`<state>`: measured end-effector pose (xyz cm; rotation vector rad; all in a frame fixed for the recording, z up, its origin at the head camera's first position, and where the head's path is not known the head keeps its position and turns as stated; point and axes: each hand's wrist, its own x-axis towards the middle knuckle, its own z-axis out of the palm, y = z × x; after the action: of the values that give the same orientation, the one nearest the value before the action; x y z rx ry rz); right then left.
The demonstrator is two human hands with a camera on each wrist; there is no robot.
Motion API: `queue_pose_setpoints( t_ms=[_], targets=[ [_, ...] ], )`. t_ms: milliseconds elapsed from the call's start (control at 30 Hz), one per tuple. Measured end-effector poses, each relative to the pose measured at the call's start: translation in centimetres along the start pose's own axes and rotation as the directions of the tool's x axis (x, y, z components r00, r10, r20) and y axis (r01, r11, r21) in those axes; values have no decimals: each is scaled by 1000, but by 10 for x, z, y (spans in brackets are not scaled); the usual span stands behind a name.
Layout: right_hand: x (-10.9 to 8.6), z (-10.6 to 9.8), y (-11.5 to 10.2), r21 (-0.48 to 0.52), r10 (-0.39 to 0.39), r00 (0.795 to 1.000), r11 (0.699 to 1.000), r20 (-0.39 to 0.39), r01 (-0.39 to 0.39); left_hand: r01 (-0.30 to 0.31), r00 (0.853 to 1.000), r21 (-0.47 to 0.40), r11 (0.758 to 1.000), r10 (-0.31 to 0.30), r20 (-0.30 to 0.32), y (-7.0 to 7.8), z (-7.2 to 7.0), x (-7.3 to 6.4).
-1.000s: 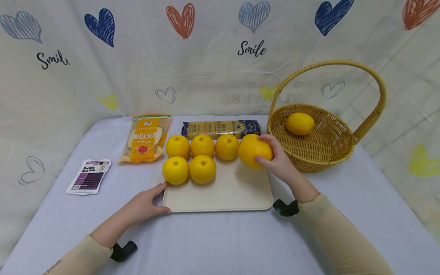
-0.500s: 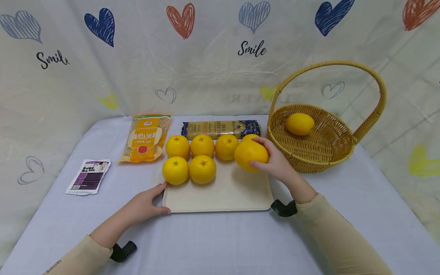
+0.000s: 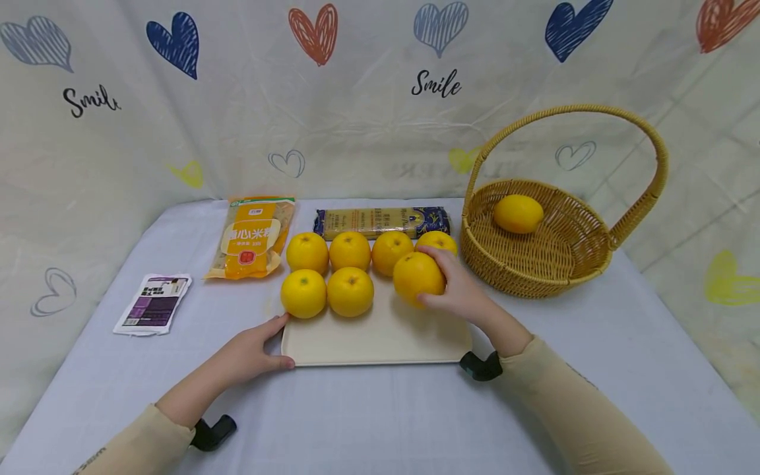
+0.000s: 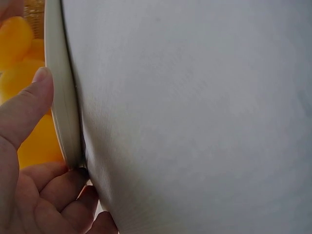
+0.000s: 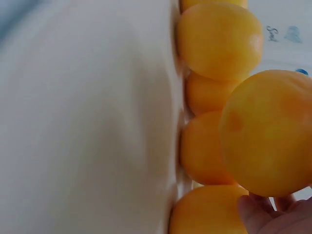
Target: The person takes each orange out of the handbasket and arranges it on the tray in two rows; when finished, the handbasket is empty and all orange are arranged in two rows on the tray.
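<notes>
My right hand (image 3: 456, 288) grips a yellow-orange orange (image 3: 414, 278) between thumb and fingers, over the right half of the cream tray (image 3: 380, 344). In the right wrist view this orange (image 5: 268, 134) is held higher than the row beside it. Several more oranges (image 3: 306, 253) sit on the tray: a back row, and two at the front left, the nearer one an orange (image 3: 351, 292) left of the held fruit. My left hand (image 3: 252, 353) holds the tray's left front corner. In the left wrist view its thumb (image 4: 41, 92) lies along the tray rim (image 4: 63, 97), with fingers curled below.
A wicker basket (image 3: 528, 287) with a tall handle stands at the back right, one orange (image 3: 518, 214) inside. Behind the tray lies a long gold-and-blue packet (image 3: 380, 223). To the left are an orange-and-clear food bag (image 3: 249, 237) and a small purple-white packet (image 3: 154, 305).
My right hand has carried its orange left and toward me, from over the back right of the tray, uncovering the back-row orange there. The left hand stays at the corner.
</notes>
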<state>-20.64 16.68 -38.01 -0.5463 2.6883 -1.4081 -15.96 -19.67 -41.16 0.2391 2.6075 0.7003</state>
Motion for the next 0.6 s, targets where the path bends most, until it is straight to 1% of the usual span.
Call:
queue_pose_setpoints(
  t_ms=[67,167,233,300,400,500,600],
  targets=[
    [2,5,0,27,-10,1000,1000,4,10,2,1000,-1,1000,-2,-4,-1,0,-1],
    [6,13,0,70,6,1000,998,3,-6,4,1000,-2,1000,-4,-9,-3,-1,-2],
    [7,15,-1,37,11,1000,999,-4,-11,-4,1000,-1,1000,4,-7,-2,-2,-1],
    [8,16,-2,-19,11,1000,1000,-6,-11,-9,1000,-3,1000,9,-8,-1,-3,1],
    [7,14,-2,-118,-47,999,992,-9,46,-26,1000,-3,1000,26,-10,2,-5,4],
    [6,14,0,-167,-96,995,981,0,95,-20,1000,-5,1000,20,-8,1,-4,6],
    [4,16,2,-204,-114,993,972,22,116,0,1000,-11,1000,0,5,0,-2,4]
  ],
)
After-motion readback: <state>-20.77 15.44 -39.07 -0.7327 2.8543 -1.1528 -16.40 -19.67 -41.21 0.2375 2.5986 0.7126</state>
